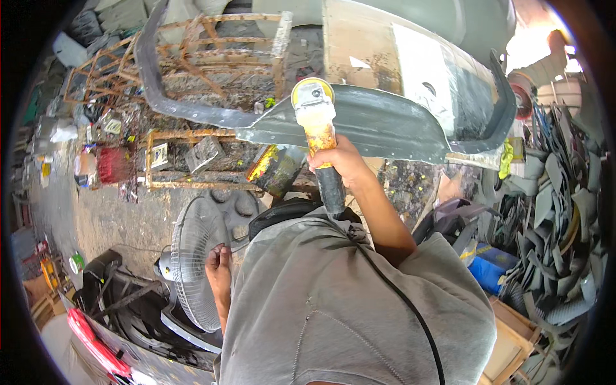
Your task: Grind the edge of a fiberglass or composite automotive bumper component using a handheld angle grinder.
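Observation:
My right hand (340,159) is wrapped round the yellow and black body of an angle grinder (321,136). Its round disc is at the far end, above the upper edge of a dark grey moulded panel, which looks like a vehicle bumper (385,122); whether they touch, I cannot tell. From the black rear of the grinder a cable (401,295) runs down over my grey shirt. My left hand (219,258) hangs low at my side, close to the guard of a standing fan (199,263). Its fingers are loosely bent and slightly apart, with nothing visible in them.
Rusty metal frames (212,48) stand beyond and left of the bumper. A yellow-marked dark can (276,168) lies in front of me. Grey offcuts (564,212) are heaped at the right, near a blue container (491,266). Black parts (119,295) lie behind the fan.

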`<action>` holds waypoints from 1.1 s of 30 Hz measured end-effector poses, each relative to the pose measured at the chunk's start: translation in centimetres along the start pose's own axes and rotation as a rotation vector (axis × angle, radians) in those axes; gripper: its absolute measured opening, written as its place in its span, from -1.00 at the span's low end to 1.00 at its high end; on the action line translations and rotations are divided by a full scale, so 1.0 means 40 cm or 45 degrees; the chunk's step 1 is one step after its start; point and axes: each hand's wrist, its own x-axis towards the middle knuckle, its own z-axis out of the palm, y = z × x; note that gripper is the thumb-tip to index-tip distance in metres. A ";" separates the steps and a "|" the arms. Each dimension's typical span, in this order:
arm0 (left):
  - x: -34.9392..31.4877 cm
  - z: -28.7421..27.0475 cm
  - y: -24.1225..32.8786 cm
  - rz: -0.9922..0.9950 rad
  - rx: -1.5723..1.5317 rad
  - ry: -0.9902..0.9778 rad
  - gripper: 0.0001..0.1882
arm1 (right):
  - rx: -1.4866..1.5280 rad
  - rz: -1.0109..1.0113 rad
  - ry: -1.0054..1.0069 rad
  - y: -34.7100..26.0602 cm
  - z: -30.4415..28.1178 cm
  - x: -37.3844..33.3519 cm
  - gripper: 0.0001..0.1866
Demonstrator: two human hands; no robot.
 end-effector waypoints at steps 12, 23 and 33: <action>0.040 0.060 0.090 0.073 0.120 -0.222 -0.72 | 0.462 -0.184 0.095 -0.020 -0.185 -0.099 -0.65; 0.029 0.134 0.127 0.040 0.375 -0.314 -0.71 | 0.653 -0.270 0.238 -0.032 -0.332 -0.171 -0.53; 0.117 0.119 0.036 -0.121 -0.148 -0.704 -0.77 | 0.989 -0.409 0.227 0.021 -0.470 -0.237 -0.44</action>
